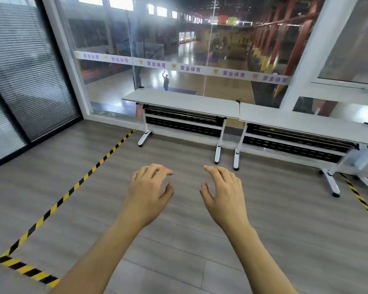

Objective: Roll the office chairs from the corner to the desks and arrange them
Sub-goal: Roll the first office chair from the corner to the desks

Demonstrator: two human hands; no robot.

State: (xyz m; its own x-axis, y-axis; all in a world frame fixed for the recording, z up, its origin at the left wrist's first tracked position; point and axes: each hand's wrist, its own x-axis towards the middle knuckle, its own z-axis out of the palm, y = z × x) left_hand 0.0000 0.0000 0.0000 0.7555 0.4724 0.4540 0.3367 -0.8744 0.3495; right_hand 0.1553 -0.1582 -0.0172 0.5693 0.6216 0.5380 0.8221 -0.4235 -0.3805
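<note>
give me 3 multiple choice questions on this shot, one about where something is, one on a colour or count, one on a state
1. Where do the desks stand?
A. along the glass wall
B. in the middle of the floor
C. against the blinds

2. What colours is the floor tape?
A. red and white
B. yellow and black
C. plain blue

3. What are the left hand and the right hand doing?
A. gripping a chair back
B. pressed flat on a desk top
C. empty, held out over the floor

Answers:
1 A, both desks sit side by side right in front of the glass wall.
2 B, the tape shows alternating yellow and black stripes.
3 C, both hands hover with fingers loosely curled, holding nothing, and no chair is in view.
</note>
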